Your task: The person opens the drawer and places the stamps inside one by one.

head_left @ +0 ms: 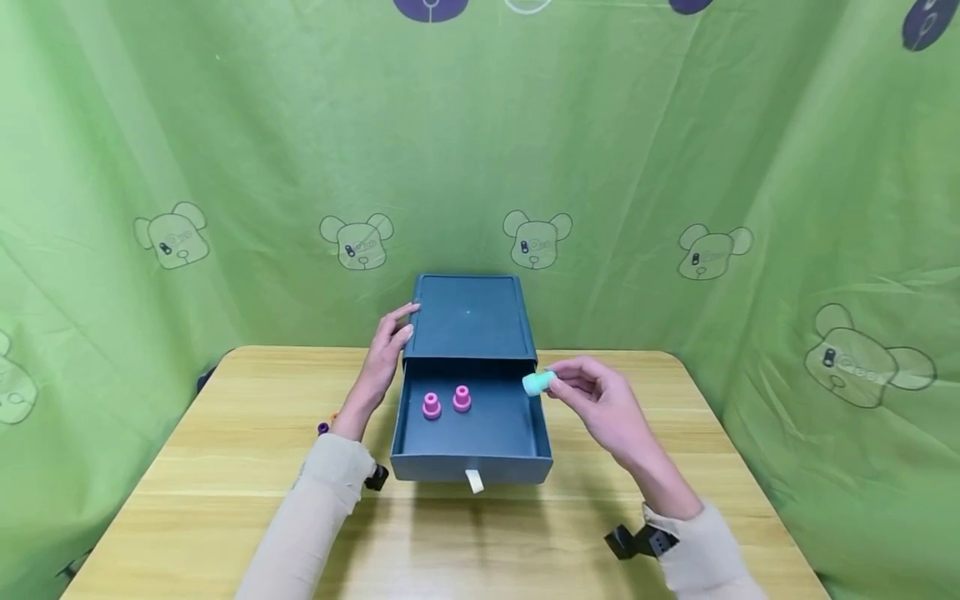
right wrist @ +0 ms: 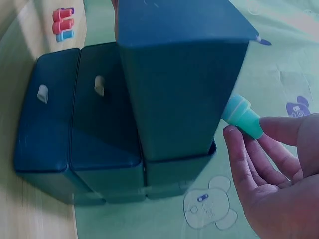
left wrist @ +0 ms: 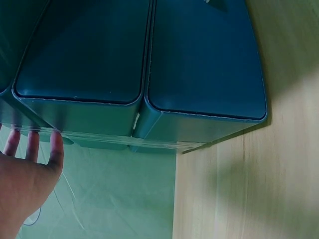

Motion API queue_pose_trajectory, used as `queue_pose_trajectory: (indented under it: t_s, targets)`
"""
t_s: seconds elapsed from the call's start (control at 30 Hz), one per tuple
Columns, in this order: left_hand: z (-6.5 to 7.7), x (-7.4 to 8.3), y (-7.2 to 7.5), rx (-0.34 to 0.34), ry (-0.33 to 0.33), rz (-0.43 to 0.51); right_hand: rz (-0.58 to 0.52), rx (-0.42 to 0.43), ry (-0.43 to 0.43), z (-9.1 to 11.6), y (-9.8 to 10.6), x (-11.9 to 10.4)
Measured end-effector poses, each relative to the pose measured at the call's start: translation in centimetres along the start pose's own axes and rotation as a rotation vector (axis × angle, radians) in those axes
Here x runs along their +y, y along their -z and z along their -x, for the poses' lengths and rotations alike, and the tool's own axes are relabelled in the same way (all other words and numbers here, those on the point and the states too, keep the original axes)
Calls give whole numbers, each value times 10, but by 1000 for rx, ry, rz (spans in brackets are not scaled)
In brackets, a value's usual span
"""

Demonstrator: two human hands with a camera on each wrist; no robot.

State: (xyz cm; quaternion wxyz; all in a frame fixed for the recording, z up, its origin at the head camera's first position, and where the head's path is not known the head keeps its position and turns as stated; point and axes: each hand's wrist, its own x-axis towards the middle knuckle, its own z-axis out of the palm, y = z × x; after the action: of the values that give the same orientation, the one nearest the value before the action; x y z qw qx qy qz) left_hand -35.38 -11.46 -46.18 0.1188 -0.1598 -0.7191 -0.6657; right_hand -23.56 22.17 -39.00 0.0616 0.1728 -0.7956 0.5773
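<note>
A dark blue drawer unit (head_left: 471,317) stands on the table, its top drawer (head_left: 472,468) pulled out toward me. Two pink stepped plastic pieces (head_left: 462,398) with holes in their tops stand upright inside that drawer. My right hand (head_left: 600,404) pinches a mint-green stepped plastic piece (head_left: 537,382) between thumb and fingers, over the drawer's right edge. In the right wrist view the mint-green piece (right wrist: 242,115) shows beside the drawer's wall. My left hand (head_left: 384,354) rests against the unit's left side, and its extended fingers touch the casing in the left wrist view.
Two lower drawers with pale pull tabs (right wrist: 43,93) are closed. Several small pieces, including a red piece (right wrist: 63,26) and a blue piece (right wrist: 65,35), lie on the table left of the unit. Green curtains (head_left: 465,150) surround the wooden table (head_left: 225,467).
</note>
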Motion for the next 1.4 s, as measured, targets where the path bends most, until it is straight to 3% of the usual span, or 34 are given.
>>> queue_pose_trajectory:
  t_s: [0.47, 0.87, 1.07, 1.4]
  targets:
    - [0, 1, -1, -11, 13, 19, 51, -158, -9, -15, -33, -15]
    - [0, 0, -1, 2, 4, -11, 173, -324, 29, -28, -64, -31]
    - [1, 0, -1, -7, 16, -8, 214, -420, 44, -33, -77, -33]
    - [0, 4, 2, -26, 32, -2, 256, -499, 42, -39, -91, -31]
